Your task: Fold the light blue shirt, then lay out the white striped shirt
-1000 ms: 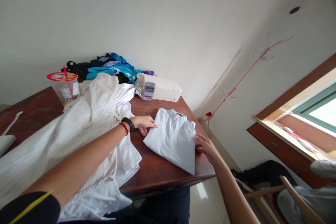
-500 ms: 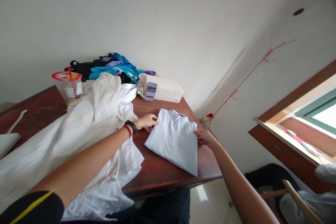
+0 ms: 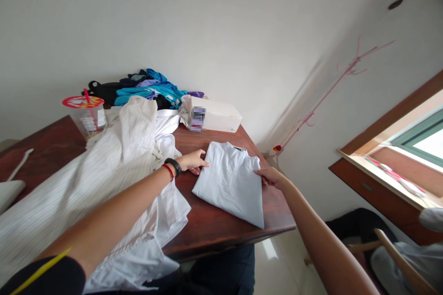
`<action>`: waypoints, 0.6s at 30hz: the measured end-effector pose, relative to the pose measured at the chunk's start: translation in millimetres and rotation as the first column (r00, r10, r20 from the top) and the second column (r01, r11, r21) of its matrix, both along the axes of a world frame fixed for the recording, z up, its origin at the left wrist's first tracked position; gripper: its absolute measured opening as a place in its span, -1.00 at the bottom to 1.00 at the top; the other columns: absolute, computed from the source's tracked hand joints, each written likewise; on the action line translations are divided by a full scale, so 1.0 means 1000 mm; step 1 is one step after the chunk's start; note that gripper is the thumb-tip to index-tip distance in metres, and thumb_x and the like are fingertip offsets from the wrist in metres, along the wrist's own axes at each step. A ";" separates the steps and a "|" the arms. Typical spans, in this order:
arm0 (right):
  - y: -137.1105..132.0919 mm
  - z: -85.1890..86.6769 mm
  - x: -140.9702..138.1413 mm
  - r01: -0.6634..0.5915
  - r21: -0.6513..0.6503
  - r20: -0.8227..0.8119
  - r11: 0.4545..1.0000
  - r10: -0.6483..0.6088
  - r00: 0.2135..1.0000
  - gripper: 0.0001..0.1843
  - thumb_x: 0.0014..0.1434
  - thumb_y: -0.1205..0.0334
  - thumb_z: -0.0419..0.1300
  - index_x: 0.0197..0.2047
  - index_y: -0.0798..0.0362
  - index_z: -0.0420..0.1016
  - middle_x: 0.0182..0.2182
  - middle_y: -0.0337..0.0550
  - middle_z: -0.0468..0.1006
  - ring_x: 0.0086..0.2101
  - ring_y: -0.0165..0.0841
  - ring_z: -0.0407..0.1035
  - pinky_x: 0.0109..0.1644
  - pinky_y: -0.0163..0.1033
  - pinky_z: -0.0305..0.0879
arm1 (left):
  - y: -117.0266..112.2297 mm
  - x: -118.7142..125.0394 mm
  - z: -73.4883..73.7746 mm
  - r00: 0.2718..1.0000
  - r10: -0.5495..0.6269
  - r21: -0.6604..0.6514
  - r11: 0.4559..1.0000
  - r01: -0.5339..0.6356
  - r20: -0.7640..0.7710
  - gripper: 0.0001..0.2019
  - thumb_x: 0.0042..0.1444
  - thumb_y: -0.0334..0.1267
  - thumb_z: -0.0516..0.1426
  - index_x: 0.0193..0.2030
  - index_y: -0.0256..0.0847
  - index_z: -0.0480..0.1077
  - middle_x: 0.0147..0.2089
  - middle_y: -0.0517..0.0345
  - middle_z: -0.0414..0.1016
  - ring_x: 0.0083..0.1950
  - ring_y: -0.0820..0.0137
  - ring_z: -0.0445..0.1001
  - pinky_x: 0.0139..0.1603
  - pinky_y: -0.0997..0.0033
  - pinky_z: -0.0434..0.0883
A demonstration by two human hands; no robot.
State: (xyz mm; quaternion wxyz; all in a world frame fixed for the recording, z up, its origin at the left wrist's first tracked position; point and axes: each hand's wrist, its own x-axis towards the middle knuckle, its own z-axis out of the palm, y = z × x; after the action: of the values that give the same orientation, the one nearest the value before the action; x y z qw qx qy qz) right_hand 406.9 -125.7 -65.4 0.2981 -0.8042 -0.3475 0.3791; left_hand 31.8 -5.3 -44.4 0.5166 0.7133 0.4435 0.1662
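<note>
Though blurred, box (image 3: pixel 215 115) label unreadable.

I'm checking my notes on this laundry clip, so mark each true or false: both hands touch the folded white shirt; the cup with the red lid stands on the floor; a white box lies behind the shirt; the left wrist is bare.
1. Both hands touch the folded white shirt. True: left hand at its left edge, right hand at its right edge.
2. The cup stands on the floor. False: it stands on the table.
3. A white box lies behind the shirt. True.
4. The left wrist is bare. False: it wears a black band and a red string.
</note>
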 end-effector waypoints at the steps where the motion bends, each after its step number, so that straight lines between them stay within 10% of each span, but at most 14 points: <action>1: 0.003 -0.001 0.000 -0.008 0.012 0.027 1.000 0.007 1.000 -0.62 0.06 0.04 0.45 -0.48 0.08 0.41 -0.71 -0.36 0.30 -0.68 -0.55 0.06 -0.64 -0.41 -0.20 | 0.000 0.001 -0.001 1.000 -0.028 -0.053 0.998 0.027 -0.005 -0.34 0.16 -0.32 0.31 0.35 -0.32 0.18 -0.41 0.20 0.54 -0.46 0.37 0.54 -0.37 0.36 0.58; 9: 0.062 0.007 0.022 0.017 0.083 0.260 0.996 -0.038 0.965 -0.74 0.25 0.15 0.35 -0.39 0.12 0.50 -0.59 -0.31 0.41 -0.57 -0.46 0.29 -0.49 -0.35 0.21 | -0.005 0.029 -0.008 0.988 -0.095 -0.229 0.966 0.122 0.122 -0.18 0.27 -0.29 0.22 0.53 -0.11 -0.16 -0.05 -0.05 0.60 -0.39 0.33 0.66 -0.47 0.52 0.54; 18: 0.143 -0.002 0.065 0.010 0.154 0.550 0.988 -0.094 0.830 -0.72 0.32 0.08 0.29 -0.12 0.17 0.60 -0.18 0.06 0.65 -0.13 -0.19 0.56 -0.02 -0.11 0.46 | 0.025 0.109 -0.013 0.992 -0.085 0.086 0.992 0.093 -0.094 -0.47 0.33 -0.26 0.13 0.38 -0.28 0.13 -0.11 -0.06 0.63 -0.43 0.36 0.66 -0.54 0.56 0.41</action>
State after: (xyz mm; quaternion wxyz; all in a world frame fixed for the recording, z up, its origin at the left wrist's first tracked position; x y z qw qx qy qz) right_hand 471.5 17.0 -67.4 0.2519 -0.8650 -0.4235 0.0947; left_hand 140.8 19.3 -57.3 0.4702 0.7618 0.4260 0.1307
